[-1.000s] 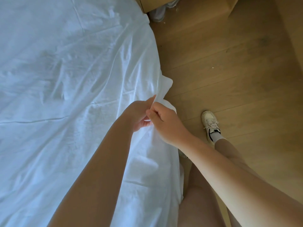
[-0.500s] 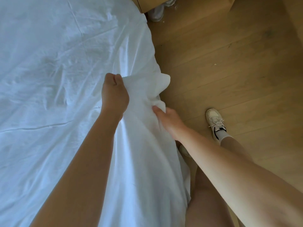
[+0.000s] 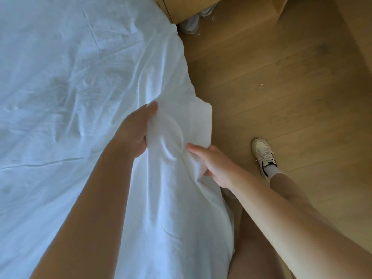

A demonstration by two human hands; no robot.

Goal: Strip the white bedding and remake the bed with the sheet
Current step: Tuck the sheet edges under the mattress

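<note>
Wood floor (image 3: pixel 281 87) flanks the sheet (image 3: pixel 60 81); your left hand (image 3: pixel 134 133) and right hand (image 3: pixel 216 164) both have grips clamped on it.

No legible text, labels or signs.

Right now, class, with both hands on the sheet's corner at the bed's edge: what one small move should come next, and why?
Probably draw left hand and right hand apart to smooth the sheet: both grip it bunched, its corner flap jutting over the floor.
</note>
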